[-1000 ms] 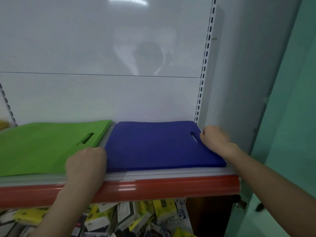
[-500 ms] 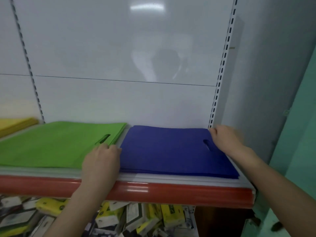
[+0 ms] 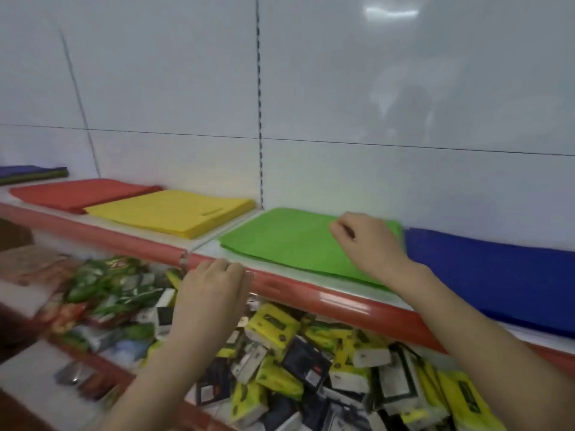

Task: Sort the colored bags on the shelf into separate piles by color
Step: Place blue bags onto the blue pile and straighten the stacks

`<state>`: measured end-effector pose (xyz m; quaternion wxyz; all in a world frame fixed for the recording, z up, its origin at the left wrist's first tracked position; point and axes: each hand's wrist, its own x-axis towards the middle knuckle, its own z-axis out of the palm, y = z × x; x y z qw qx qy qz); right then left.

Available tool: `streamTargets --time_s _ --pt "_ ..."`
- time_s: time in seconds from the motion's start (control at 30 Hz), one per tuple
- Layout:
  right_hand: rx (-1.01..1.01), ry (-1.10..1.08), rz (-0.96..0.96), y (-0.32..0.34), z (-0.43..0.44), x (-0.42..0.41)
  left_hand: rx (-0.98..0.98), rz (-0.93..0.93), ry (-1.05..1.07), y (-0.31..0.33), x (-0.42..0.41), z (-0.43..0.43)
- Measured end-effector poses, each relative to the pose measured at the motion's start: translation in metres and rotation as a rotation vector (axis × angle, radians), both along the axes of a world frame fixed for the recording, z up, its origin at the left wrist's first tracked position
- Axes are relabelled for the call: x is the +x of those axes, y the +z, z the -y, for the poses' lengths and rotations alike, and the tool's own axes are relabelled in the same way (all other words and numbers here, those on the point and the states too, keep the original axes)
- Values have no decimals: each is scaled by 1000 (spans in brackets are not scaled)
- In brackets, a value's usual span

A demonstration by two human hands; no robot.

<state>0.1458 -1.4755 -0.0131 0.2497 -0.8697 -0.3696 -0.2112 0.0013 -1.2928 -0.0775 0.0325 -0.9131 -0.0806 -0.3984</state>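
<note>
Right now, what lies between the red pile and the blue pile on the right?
The yellow pile, then the green pile with the right hand over it; the head view shows both.

Single wide-angle head view: close to shelf [image 3: 336,301], facing forward-down, angled leftward along its red edge.

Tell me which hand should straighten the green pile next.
Right, probably. The right hand is over the green pile near its back edge; the left hand sits at the red shelf edge, off the bags.
</note>
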Motion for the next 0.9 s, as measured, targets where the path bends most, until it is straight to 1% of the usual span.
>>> streamTargets --time_s 0.17,0.37,0.5,0.6,0.73,0.8,0.9 --pt "8 248 -33 -15 -161 -57 21 -58 232 -17 -93 -124" --pt "-57 490 -45 -32 -331 -127 -66 -107 543 -27 -201 -236" --pt "-142 626 -23 -50 -432 -169 -188 -118 741 -35 -257 -289" --pt "-173 709 -15 -63 -505 -193 -250 -94 840 -43 -286 -330" --pt "-167 817 -30 -73 -604 -217 -224 -66 922 -51 -308 -402" --pt "-139 873 -30 -75 -656 -223 -214 -77 949 -49 -313 -446" --pt "-152 916 -22 -69 -733 -226 -215 -102 990 -39 -313 -512"
